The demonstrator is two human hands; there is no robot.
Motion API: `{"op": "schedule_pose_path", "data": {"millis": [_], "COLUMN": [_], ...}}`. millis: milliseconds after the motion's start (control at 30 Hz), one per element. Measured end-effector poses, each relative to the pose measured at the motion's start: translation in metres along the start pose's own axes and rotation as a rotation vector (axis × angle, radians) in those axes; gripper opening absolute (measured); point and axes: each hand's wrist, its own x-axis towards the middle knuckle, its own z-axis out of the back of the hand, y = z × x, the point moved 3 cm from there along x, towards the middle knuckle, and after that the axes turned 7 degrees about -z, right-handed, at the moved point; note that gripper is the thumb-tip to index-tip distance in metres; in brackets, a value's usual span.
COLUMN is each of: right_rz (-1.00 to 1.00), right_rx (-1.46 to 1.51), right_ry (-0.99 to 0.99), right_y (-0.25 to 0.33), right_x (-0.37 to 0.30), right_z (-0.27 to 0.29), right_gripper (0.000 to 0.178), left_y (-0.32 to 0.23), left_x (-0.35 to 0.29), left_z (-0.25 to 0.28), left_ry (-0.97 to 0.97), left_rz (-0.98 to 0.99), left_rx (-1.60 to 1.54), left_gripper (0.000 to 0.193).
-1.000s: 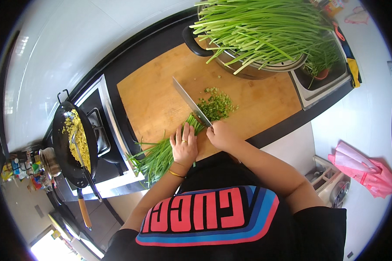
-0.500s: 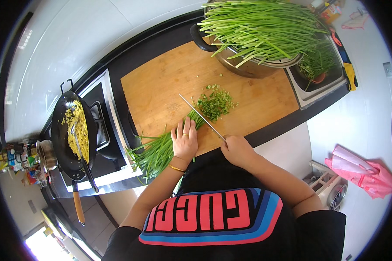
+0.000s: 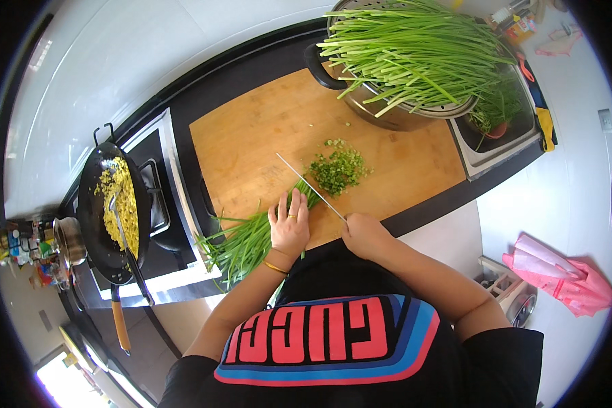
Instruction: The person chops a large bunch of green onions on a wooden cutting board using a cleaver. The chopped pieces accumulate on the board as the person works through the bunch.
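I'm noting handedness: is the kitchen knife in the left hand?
No, the right hand grips the kitchen knife, while the left hand rests on the bunch of chives.

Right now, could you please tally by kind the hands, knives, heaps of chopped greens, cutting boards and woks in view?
Hands (left hand, right hand): 2
Knife: 1
Chopped-greens heap: 1
Cutting board: 1
Wok: 1
Total: 6

Left hand [image 3: 290, 228] palm down, fingers [image 3: 294, 200] extended forward and slightly parted; left forearm [image 3: 253, 289] slanting up from the lower left. Right hand [image 3: 364, 235] curled in a closed grip (fingertips hidden); right forearm [image 3: 428, 275] angled inward, elbow [image 3: 468, 314] bent; hands near each other, not touching.
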Motion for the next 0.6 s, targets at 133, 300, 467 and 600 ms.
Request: {"op": "schedule_pose_path", "data": {"millis": [133,300,467,600], "right_rz": [-0.042,0.006,-0.008,-0.007], "right_rx": [-0.019,0.046,0.210,0.141], "right_ry": [0.022,-0.142,-0.186,-0.124], "right_y": [0.006,0.007,-0.009,-0.001], "right_x": [0.023,0.042,0.051,0.025], "right_z": [-0.010,-0.023,-0.014,0.008], "right_gripper": [0.023,0.030,0.031,0.028], "left_y": [0.000,0.000,0.000,-0.001], "left_x": [0.000,0.000,0.003,0.004], "left_z": [0.001,0.001,0.003,0.005], "left_ry": [0.013,0.001,0.021,0.002], "left_rz": [0.007,-0.003,0.052,0.061], "left_rx": [-0.011,-0.025,-0.040,-0.052], "left_gripper": [0.038,0.046,0.050,0.051]}}
